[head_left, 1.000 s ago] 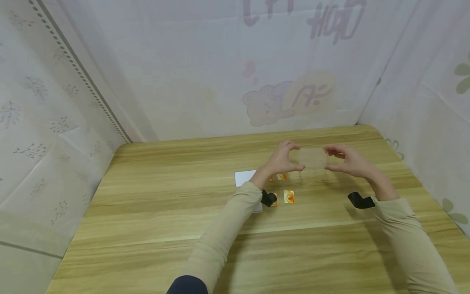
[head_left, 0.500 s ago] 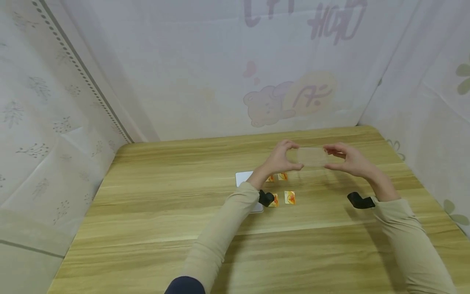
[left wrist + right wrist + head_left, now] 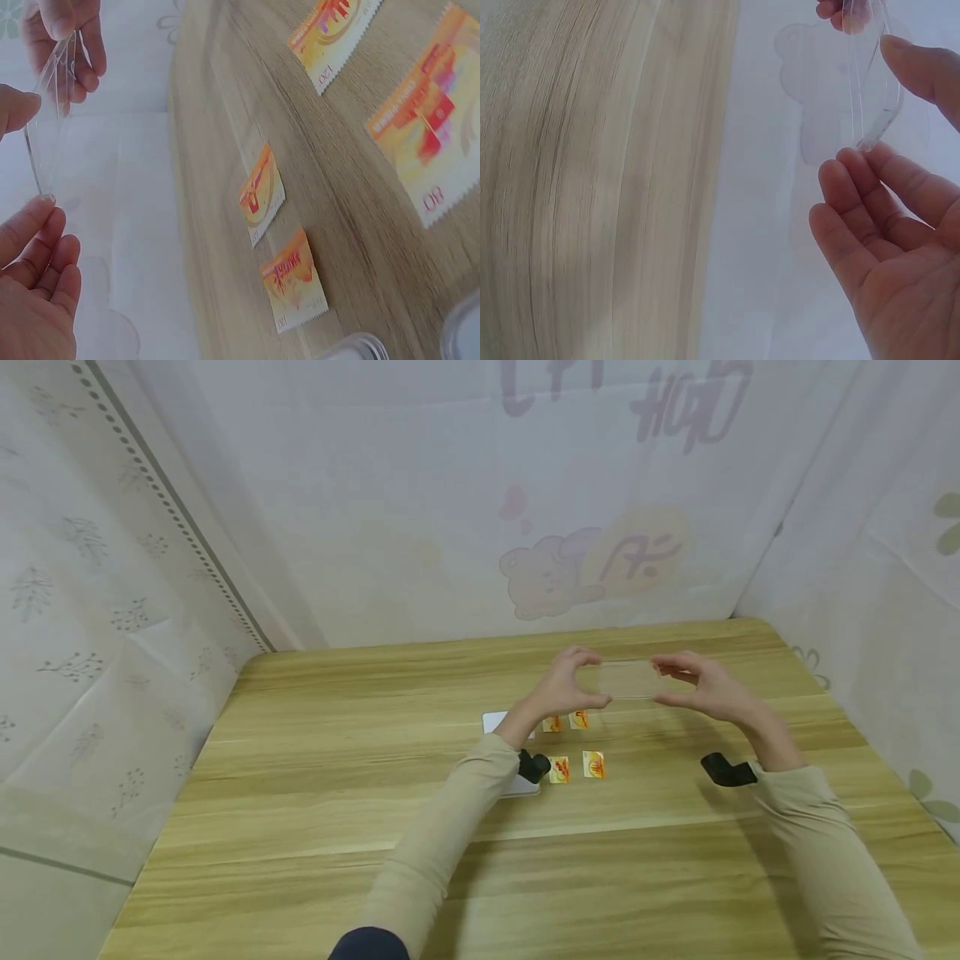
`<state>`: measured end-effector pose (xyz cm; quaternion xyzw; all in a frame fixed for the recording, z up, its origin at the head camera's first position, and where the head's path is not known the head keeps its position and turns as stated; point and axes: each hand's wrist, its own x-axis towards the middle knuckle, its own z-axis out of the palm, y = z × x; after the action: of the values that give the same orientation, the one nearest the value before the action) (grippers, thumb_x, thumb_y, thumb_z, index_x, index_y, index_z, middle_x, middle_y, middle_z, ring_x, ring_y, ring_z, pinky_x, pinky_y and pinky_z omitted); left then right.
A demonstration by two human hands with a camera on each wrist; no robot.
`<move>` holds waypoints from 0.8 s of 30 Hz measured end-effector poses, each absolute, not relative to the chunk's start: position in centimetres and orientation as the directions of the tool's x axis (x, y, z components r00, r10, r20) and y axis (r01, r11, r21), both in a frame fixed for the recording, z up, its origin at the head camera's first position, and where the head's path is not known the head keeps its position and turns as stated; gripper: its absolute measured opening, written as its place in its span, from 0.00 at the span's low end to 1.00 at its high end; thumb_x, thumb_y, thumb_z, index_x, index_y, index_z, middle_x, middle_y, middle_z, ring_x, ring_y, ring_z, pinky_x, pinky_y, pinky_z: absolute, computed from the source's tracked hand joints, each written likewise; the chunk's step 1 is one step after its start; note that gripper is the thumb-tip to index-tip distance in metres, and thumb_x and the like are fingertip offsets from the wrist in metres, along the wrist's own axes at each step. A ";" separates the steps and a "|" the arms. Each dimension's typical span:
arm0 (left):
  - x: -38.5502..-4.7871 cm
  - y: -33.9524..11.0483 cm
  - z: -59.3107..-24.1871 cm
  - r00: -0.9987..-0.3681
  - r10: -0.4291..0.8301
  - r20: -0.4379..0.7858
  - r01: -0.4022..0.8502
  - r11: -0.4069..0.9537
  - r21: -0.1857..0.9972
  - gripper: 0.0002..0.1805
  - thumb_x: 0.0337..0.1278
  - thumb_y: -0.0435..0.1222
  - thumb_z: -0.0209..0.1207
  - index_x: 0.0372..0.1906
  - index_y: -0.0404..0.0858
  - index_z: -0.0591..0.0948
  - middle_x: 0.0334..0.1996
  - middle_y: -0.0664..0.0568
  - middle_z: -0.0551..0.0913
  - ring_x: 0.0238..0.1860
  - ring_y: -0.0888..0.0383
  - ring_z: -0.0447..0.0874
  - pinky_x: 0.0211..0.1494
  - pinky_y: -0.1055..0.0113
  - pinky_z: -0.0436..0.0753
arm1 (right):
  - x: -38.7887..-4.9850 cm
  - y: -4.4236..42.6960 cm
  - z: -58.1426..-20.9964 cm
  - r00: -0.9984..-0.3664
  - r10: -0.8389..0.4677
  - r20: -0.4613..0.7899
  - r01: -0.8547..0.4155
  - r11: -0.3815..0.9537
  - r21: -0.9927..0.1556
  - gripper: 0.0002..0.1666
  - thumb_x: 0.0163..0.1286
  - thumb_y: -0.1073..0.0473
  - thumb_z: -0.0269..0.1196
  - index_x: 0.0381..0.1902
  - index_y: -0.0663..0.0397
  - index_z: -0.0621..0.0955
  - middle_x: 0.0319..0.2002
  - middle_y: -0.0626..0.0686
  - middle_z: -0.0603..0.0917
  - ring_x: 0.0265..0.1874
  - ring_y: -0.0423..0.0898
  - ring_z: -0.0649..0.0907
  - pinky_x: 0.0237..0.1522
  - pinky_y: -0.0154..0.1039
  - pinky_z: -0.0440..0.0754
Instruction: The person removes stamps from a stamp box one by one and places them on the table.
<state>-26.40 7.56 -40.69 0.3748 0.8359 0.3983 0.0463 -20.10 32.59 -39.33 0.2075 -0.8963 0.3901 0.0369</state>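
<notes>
Both hands hold a thin clear plastic case [image 3: 628, 680] above the far right part of the table, one at each end. The left hand [image 3: 566, 685] pinches its left end between thumb and fingers. At the opposite end the right hand [image 3: 697, 687] grips the edges; in the right wrist view, its thumb and fingertips touch the case [image 3: 891, 94]. Seen edge-on in the left wrist view, the case [image 3: 49, 124] looks slightly parted into two layers. Several orange and yellow postage stamps [image 3: 593, 764] lie in two rows below the left hand.
Two flat white rectangular pieces with rounded corners, one farther back [image 3: 495, 722] and one nearer [image 3: 521, 787], lie left of the stamps, partly hidden by the left arm. The wooden table [image 3: 337, 760] meets hanging patterned cloth at its back and sides.
Both hands have shifted slightly left with the clear case between them. The left wrist has moved off the nearer left stamp, which now shows fully. The stamps stay in place.
</notes>
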 end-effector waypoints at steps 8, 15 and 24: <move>-26.5 6.5 -40.8 -0.712 0.664 0.228 0.592 0.392 0.704 0.33 0.43 0.39 0.70 0.57 0.32 0.74 0.57 0.45 0.71 0.60 0.51 0.65 0.64 0.63 0.65 | -20.4 31.5 -39.6 -0.906 -0.346 0.243 -0.409 0.570 -0.713 0.33 0.54 0.71 0.68 0.57 0.76 0.71 0.51 0.68 0.74 0.50 0.44 0.74 0.52 0.18 0.67; -26.6 5.6 -40.8 -0.722 0.650 0.236 0.599 0.418 0.683 0.33 0.42 0.40 0.70 0.56 0.33 0.75 0.56 0.46 0.73 0.59 0.51 0.67 0.62 0.63 0.67 | -20.7 30.6 -39.4 -0.905 -0.356 0.234 -0.405 0.551 -0.730 0.32 0.54 0.71 0.68 0.57 0.76 0.71 0.51 0.69 0.74 0.52 0.59 0.73 0.53 0.19 0.67; -26.8 4.5 -40.7 -0.717 0.649 0.255 0.610 0.407 0.680 0.33 0.40 0.39 0.71 0.55 0.31 0.75 0.54 0.45 0.74 0.58 0.51 0.68 0.63 0.63 0.65 | -21.3 30.0 -39.6 -0.901 -0.374 0.220 -0.408 0.559 -0.722 0.33 0.55 0.69 0.68 0.58 0.74 0.70 0.53 0.67 0.73 0.53 0.60 0.73 0.54 0.19 0.66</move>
<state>-26.77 4.52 -40.68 0.3752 0.8384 0.3945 0.0247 -21.33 29.95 -39.62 0.2217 -0.8827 0.4139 0.0204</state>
